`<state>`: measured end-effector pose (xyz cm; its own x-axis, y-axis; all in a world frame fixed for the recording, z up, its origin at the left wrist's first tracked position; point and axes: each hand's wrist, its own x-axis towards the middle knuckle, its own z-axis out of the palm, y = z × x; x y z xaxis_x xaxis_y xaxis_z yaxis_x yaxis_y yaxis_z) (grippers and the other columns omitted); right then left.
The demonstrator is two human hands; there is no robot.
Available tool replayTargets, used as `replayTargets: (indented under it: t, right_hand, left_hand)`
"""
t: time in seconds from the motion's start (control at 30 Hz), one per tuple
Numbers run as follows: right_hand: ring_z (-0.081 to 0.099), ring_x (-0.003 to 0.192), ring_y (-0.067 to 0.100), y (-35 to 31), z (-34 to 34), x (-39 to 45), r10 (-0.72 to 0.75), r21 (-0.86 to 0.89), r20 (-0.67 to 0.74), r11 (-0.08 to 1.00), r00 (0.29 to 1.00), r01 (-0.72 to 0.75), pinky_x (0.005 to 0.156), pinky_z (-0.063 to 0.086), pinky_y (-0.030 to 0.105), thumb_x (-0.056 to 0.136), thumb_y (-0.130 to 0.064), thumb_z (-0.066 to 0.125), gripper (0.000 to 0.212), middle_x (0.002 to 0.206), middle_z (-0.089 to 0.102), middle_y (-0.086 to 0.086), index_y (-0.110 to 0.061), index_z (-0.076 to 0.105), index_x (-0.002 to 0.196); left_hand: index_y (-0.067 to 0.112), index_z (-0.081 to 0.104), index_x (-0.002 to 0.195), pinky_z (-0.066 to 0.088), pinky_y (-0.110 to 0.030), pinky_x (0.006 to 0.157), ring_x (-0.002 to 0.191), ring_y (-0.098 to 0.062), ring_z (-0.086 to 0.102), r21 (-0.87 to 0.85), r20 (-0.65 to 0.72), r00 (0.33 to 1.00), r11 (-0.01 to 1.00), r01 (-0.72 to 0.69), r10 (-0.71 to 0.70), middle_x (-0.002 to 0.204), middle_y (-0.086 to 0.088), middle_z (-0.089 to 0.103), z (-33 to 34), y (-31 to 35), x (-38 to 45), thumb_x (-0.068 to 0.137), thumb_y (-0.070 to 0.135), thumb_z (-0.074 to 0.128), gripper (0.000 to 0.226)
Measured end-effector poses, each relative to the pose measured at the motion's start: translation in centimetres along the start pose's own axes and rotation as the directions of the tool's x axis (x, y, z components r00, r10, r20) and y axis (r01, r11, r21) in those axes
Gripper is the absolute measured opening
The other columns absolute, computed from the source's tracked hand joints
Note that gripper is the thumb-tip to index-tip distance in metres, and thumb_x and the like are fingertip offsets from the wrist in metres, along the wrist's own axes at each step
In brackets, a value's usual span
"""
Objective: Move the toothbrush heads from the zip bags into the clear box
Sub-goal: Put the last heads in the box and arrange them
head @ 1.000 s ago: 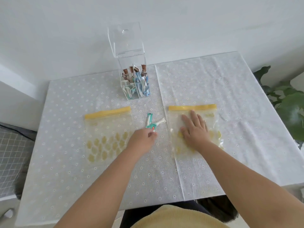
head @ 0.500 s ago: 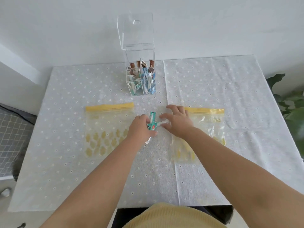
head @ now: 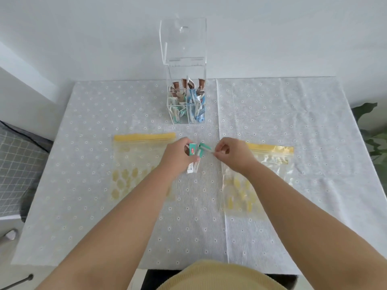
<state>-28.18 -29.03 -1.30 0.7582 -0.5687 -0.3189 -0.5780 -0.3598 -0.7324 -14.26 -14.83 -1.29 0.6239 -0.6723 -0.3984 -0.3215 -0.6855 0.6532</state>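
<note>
Wrapped heads (head: 193, 156), held above mid-surface between two flat bags (head: 144, 166), are gripped in the curled fingers of the left hand (head: 178, 155) while one more is pinched by the right hand (head: 230, 153); being light and slippery-wrapped, they are best taken mid-length for the box (head: 186, 101) at the far edge.

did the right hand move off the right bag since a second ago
Yes. The right hand left the right bag, shifting left toward the packets between the bags.
</note>
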Motion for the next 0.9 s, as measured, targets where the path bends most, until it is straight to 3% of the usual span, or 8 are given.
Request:
replayTargets:
  t: [0.1, 0.2, 0.33, 0.47, 0.57, 0.73, 0.9]
  right_hand:
    - [0.051, 0.057, 0.010, 0.2, -2.0, 0.3, 0.128, 0.292, -0.119, 0.952, 0.985, -0.088, 0.051, 0.040, 0.023, 0.081, -0.016, 0.073, 0.009, 0.071, 0.061, -0.004, -0.020, 0.066, 0.084]
    - [0.050, 0.059, 0.012, 0.7, -3.6, 0.5, 0.206, 0.446, -0.157, 0.887, 0.966, -0.117, 0.052, 0.038, 0.025, 0.081, -0.015, 0.073, 0.010, 0.071, 0.062, 0.000, -0.023, 0.068, 0.086]
    - [0.052, 0.061, 0.012, 1.4, -4.9, 0.2, 0.241, 0.488, -0.180, 0.864, 0.954, -0.127, 0.056, 0.039, 0.026, 0.080, -0.015, 0.074, 0.011, 0.076, 0.066, 0.005, -0.025, 0.068, 0.084]
    - [0.053, 0.061, 0.011, 1.9, -5.4, -0.1, 0.272, 0.542, -0.176, 0.829, 0.946, -0.137, 0.060, 0.041, 0.028, 0.079, -0.012, 0.075, 0.013, 0.077, 0.067, 0.007, -0.023, 0.068, 0.084]
    - [0.053, 0.061, 0.012, 2.0, -5.1, -0.4, 0.294, 0.578, -0.160, 0.802, 0.942, -0.152, 0.062, 0.042, 0.028, 0.079, -0.010, 0.075, 0.014, 0.077, 0.067, 0.008, -0.021, 0.068, 0.084]
    - [0.051, 0.058, 0.013, 1.6, -4.2, -0.7, 0.285, 0.601, -0.093, 0.780, 0.954, -0.174, 0.058, 0.042, 0.024, 0.079, -0.008, 0.077, 0.015, 0.076, 0.066, 0.009, -0.018, 0.068, 0.084]
    - [0.060, 0.060, 0.014, -0.7, -4.3, -0.2, 0.210, 0.546, -0.054, 0.825, 0.976, -0.147, 0.063, 0.053, 0.023, 0.080, -0.005, 0.076, 0.009, 0.072, 0.069, 0.007, -0.011, 0.072, 0.086]
  left_hand:
    - [0.019, 0.060, 0.114, 0.038, -0.020, 0.056, 0.070, -0.007, 0.054, 0.043, 0.065, 0.997, 0.998, -0.037, 0.034, 0.087, 0.004, 0.060, 0.2, 0.9, 0.8, 0.071, 0.023, 0.086, 0.050]
    - [0.022, 0.059, 0.122, 0.045, -0.026, 0.061, 0.079, -0.016, 0.060, 0.097, 0.145, 0.989, 0.994, -0.052, 0.038, 0.100, -0.006, 0.065, 1.0, 1.1, 1.5, 0.069, 0.023, 0.088, 0.061]
    - [0.020, 0.059, 0.120, 0.052, -0.033, 0.075, 0.096, -0.021, 0.056, 0.166, 0.123, 0.992, 0.985, -0.052, 0.032, 0.108, -0.003, 0.054, 1.4, 1.2, 1.7, 0.067, 0.023, 0.089, 0.060]
    - [0.016, 0.055, 0.102, 0.042, -0.023, 0.059, 0.090, -0.019, 0.051, 0.119, 0.060, 0.997, 0.992, 0.036, -0.044, 0.110, -0.005, 0.042, 1.6, 0.9, 1.4, 0.065, 0.023, 0.090, 0.052]
    - [0.016, 0.053, 0.096, 0.039, -0.023, 0.058, 0.085, -0.018, 0.049, 0.121, 0.067, 0.996, 0.991, 0.049, -0.057, 0.109, -0.005, 0.042, 1.7, 0.8, 1.3, 0.065, 0.024, 0.090, 0.048]
    - [0.019, 0.046, 0.076, 0.038, -0.028, 0.055, 0.066, -0.015, 0.045, 0.089, 0.109, 0.992, 0.994, 0.058, -0.068, 0.083, -0.002, 0.054, 0.8, 0.6, 1.2, 0.063, 0.025, 0.091, 0.048]
    - [0.012, 0.065, 0.078, 0.040, -0.028, 0.055, 0.061, -0.014, 0.047, 0.014, 0.020, 0.999, 0.999, -0.034, 0.034, 0.069, 0.002, 0.056, -2.4, 1.2, 0.9, 0.066, 0.030, 0.089, 0.032]
